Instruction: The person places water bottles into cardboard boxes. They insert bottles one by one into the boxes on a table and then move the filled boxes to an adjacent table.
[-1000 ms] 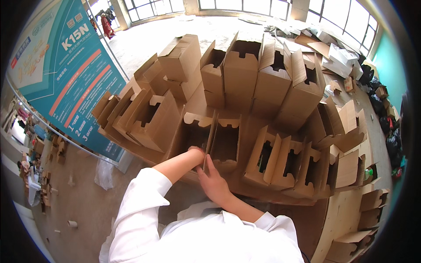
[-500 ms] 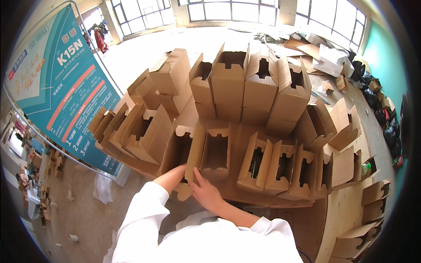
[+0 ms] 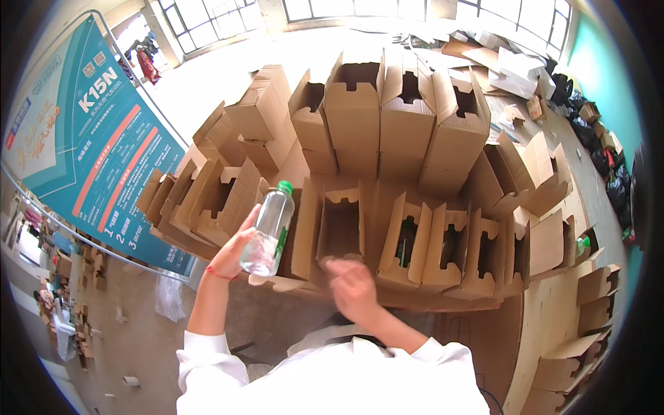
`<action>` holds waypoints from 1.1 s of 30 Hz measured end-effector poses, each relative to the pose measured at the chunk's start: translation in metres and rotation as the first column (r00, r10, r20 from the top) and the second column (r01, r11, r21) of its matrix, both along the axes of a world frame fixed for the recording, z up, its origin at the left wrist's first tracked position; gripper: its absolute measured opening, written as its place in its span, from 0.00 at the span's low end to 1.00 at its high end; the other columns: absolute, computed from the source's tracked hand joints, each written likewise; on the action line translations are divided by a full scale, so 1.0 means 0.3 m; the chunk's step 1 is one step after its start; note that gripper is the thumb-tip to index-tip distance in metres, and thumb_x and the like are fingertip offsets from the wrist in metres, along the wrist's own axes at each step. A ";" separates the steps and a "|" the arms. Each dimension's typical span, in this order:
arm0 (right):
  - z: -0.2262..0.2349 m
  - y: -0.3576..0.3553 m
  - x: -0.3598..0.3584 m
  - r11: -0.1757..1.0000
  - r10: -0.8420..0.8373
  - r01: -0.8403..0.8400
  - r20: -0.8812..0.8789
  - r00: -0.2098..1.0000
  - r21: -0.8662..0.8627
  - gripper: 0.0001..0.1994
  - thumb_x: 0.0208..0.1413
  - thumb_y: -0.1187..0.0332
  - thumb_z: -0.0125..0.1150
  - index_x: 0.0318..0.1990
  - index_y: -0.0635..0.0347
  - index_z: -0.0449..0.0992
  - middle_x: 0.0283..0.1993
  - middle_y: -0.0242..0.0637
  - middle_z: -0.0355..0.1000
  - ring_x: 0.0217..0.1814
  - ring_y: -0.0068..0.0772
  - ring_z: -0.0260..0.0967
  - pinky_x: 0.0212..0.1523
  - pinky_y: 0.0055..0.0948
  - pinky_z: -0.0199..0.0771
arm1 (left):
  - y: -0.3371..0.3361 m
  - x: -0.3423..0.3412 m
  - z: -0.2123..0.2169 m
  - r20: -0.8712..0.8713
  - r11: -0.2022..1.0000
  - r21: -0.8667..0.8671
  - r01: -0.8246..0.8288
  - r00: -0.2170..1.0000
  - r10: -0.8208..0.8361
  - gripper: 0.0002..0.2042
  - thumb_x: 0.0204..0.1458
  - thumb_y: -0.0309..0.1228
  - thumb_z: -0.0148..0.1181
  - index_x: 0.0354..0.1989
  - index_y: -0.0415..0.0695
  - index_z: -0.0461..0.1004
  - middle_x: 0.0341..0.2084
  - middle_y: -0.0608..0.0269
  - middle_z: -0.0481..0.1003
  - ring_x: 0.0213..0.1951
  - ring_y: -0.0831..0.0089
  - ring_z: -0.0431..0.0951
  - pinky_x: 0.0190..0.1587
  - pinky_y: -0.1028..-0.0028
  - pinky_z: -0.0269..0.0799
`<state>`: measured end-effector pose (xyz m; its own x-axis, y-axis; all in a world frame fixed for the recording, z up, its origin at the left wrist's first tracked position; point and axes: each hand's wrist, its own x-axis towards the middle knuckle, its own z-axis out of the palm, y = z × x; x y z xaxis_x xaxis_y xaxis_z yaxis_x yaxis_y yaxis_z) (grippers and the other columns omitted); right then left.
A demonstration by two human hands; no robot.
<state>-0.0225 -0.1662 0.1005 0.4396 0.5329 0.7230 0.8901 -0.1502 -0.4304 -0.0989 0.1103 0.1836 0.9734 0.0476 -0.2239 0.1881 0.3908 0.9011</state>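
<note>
My left hand (image 3: 229,259) grips a clear plastic bottle (image 3: 267,232) with a green cap, tilted a little and held above the front of the table. Behind the bottle stands an open cardboard box (image 3: 303,238), partly hidden by it. My right hand (image 3: 353,287) is at the near edge of another open box (image 3: 342,232), whose inside looks empty. Motion blurs its fingers, so their grip is unclear. To the right, a box (image 3: 400,259) in a row of open boxes holds something dark with a green top.
Tall boxes (image 3: 354,117) stand stacked at the back of the brown table (image 3: 377,190). More open boxes (image 3: 228,200) crowd the left side. A teal banner (image 3: 97,138) rises at the left. Farther right, a box holds a green-capped bottle (image 3: 583,243).
My left hand has come up out of the left box with the bottle in it. My right hand has moved off the box flap, toward the right.
</note>
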 end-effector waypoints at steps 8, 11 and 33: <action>0.003 -0.006 0.115 0.939 -0.156 0.166 0.055 0.986 -0.300 0.12 0.41 0.72 0.62 0.37 0.62 0.77 0.53 0.45 0.69 0.61 0.45 0.62 0.59 0.42 0.64 | -0.210 -0.017 0.115 -0.037 0.939 -0.220 0.265 0.959 -0.280 0.47 0.49 0.50 0.61 0.72 0.45 0.40 0.53 0.59 0.68 0.46 0.75 0.73 0.47 0.76 0.70; -0.030 -0.022 0.097 0.921 -0.155 0.116 -0.076 0.985 -0.372 0.08 0.41 0.74 0.58 0.33 0.61 0.76 0.42 0.43 0.71 0.52 0.42 0.66 0.53 0.38 0.68 | -0.324 0.032 0.098 -0.044 0.874 -0.316 0.369 0.915 -0.402 0.42 0.55 0.47 0.57 0.72 0.45 0.39 0.63 0.59 0.59 0.55 0.74 0.67 0.52 0.74 0.68; -0.052 -0.119 0.047 0.854 -0.063 0.123 0.134 0.989 -0.505 0.04 0.37 0.73 0.57 0.22 0.60 0.78 0.28 0.37 0.71 0.44 0.36 0.65 0.43 0.30 0.67 | -0.457 0.370 -0.284 -0.752 0.694 0.486 0.532 0.659 0.021 0.47 0.51 0.52 0.56 0.72 0.45 0.34 0.61 0.48 0.62 0.53 0.61 0.72 0.42 0.62 0.77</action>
<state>-0.0084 -0.2018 0.0848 0.4405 0.8007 0.4060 0.8973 -0.4067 -0.1715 0.0122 -0.0267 0.0985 0.5476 0.2151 -0.8087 0.8111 -0.3738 0.4498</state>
